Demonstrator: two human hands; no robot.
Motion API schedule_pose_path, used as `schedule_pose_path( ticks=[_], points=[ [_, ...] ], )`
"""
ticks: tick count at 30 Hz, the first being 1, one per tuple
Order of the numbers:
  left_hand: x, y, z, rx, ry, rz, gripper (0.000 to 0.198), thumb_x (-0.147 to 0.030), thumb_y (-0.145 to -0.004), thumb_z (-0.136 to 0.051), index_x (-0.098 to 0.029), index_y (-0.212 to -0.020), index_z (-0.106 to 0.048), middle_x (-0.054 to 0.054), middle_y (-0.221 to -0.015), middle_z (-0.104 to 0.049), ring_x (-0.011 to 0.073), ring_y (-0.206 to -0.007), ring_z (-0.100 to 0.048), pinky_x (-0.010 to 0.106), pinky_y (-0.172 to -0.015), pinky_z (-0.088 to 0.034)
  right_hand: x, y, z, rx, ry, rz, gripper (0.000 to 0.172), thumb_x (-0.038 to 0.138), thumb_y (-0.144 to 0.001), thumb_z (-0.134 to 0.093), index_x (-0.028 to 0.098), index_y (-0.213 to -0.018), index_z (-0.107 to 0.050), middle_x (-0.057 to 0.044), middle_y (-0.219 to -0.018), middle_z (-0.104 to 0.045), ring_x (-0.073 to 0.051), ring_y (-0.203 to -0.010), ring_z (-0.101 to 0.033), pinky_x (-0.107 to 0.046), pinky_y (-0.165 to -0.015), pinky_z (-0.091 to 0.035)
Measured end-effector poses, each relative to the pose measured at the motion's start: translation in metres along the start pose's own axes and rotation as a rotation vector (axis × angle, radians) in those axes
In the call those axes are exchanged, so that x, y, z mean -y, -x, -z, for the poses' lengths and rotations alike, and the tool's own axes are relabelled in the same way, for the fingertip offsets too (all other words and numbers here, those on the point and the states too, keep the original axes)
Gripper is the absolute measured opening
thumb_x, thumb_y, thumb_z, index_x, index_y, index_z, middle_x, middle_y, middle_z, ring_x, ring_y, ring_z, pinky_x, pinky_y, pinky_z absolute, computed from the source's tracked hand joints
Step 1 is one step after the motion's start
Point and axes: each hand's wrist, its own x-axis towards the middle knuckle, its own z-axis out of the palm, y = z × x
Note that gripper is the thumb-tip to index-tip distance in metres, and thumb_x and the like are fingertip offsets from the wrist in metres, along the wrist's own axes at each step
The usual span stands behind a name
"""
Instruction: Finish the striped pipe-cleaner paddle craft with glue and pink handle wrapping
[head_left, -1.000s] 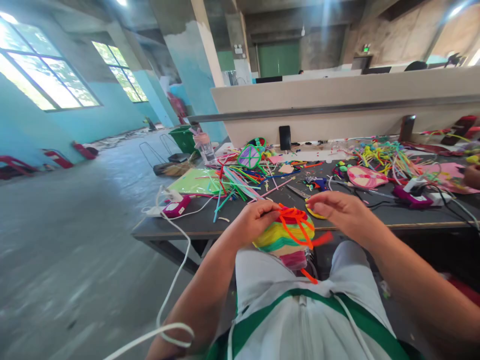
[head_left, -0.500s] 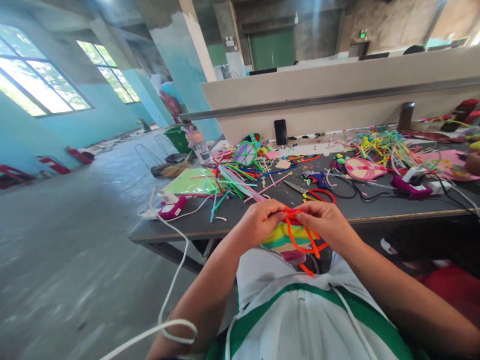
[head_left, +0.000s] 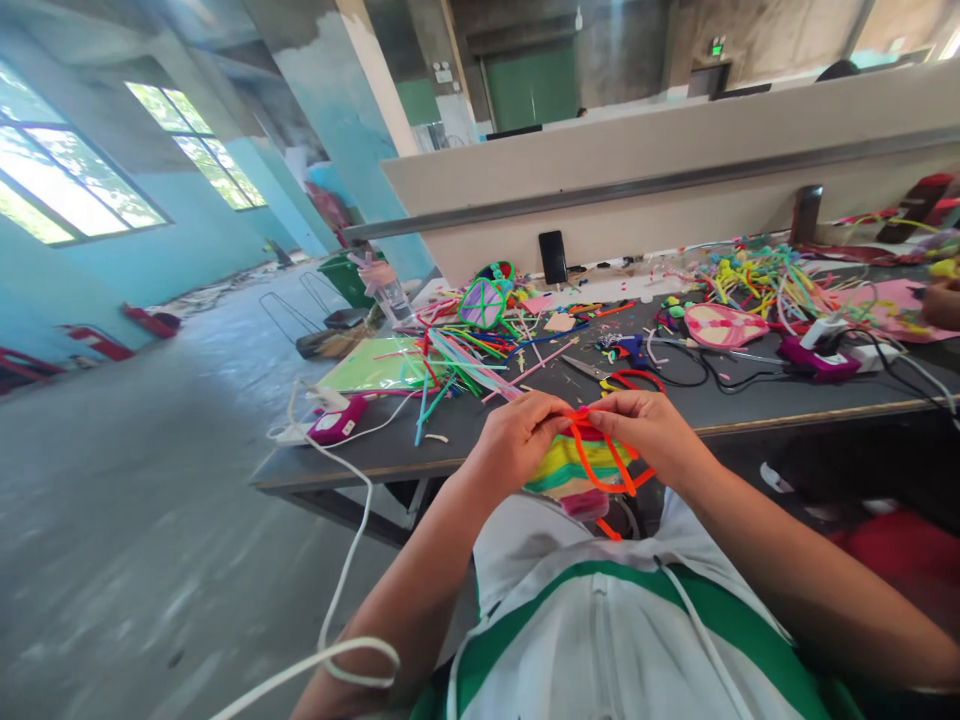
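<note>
Both hands are closed in pinches and meet almost tip to tip: the left hand [head_left: 517,440] and the right hand [head_left: 649,430] grip the fuzzy orange strip [head_left: 611,489] between thumb and fingers. The striped piece [head_left: 566,462] is just below the fingertips, over the lap [head_left: 517,550] and in front of the edge of the table [head_left: 465,425]. Whether either hand also grips its top edge cannot be told, as the fingers cover it.

The likeliest trouble is a slip. The pinches look small, so if one loosened, the strip could spring out of shape, and the striped piece, with no table beneath it, could drop to the lap or the floor. The loose orange loop hangs across the stripes beside the right hand; a finger catching it could drag the strip askew. Pulling too hard could kink the strip or bend the piece's edge.

The white cable [head_left: 352,560] loops across the left forearm in view; if it snagged, it could tug at the purple power strip [head_left: 337,420]. The scissors [head_left: 588,368] lie partly open beyond the hands, where a careless reach might meet the blades.
</note>
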Motion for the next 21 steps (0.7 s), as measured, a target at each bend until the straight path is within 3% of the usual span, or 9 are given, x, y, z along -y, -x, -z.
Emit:
schedule_pose_path(
  ticks=[6,10,15,17,19,21],
  points=[
    [0.001,-0.003,-0.004,0.000,0.043,0.183,0.007,-0.022,-0.079,-0.063,-0.017,-0.080,-0.069,0.002,-0.077,-0.070,0.0142,-0.073,-0.061,0.022,-0.067,-0.045,0.003,-0.003,0.004,0.071,0.023,-0.081,0.027,0.041,-0.063,-0.078,0.018,-0.075,-0.072,-0.001,-0.070,-0.072,-0.012,-0.060,-0.063,-0.023,-0.058,-0.049],
    [0.008,-0.004,-0.009,0.048,0.206,0.266,0.011,-0.024,-0.077,-0.063,-0.015,-0.081,-0.069,0.003,-0.076,-0.070,0.0136,-0.070,-0.061,0.022,-0.063,-0.044,0.001,-0.009,0.005,0.082,0.096,-0.098,0.025,0.039,-0.063,-0.078,0.017,-0.071,-0.070,0.001,-0.064,-0.069,-0.009,-0.054,-0.058,-0.021,-0.051,-0.042],
    [0.016,-0.005,-0.012,0.121,0.367,0.367,0.014,-0.026,-0.075,-0.065,-0.013,-0.079,-0.068,0.003,-0.073,-0.069,0.0123,-0.066,-0.059,0.021,-0.060,-0.044,-0.002,-0.020,0.009,0.144,0.195,-0.089,0.019,0.034,-0.066,-0.074,0.018,-0.073,-0.069,-0.001,-0.065,-0.069,-0.013,-0.059,-0.060,-0.024,-0.056,-0.044],
    [0.020,-0.006,-0.013,0.093,0.388,0.407,0.017,-0.028,-0.074,-0.066,-0.013,-0.081,-0.068,0.004,-0.073,-0.069,0.0127,-0.066,-0.060,0.022,-0.061,-0.044,0.003,-0.018,0.011,0.099,0.354,0.019,0.020,0.036,-0.073,-0.067,0.018,-0.082,-0.069,-0.002,-0.074,-0.071,-0.016,-0.065,-0.062,-0.027,-0.061,-0.045],
    [0.024,-0.006,-0.012,0.058,0.412,0.442,0.020,-0.029,-0.073,-0.066,-0.012,-0.082,-0.068,0.005,-0.074,-0.069,0.0132,-0.066,-0.060,0.022,-0.061,-0.045,0.011,-0.007,0.009,-0.008,0.658,0.267,0.022,0.038,-0.082,-0.059,0.019,-0.088,-0.068,-0.005,-0.083,-0.070,-0.019,-0.076,-0.061,-0.032,-0.070,-0.044],
    [0.026,-0.007,-0.012,0.035,0.420,0.459,0.021,-0.029,-0.072,-0.066,-0.010,-0.081,-0.068,0.005,-0.073,-0.068,0.0126,-0.065,-0.058,0.022,-0.059,-0.044,0.017,0.009,0.004,-0.106,1.050,0.564,0.024,0.042,-0.084,-0.058,0.019,-0.082,-0.065,-0.007,-0.088,-0.068,-0.023,-0.089,-0.056,-0.039,-0.083,-0.038]
  ],
)
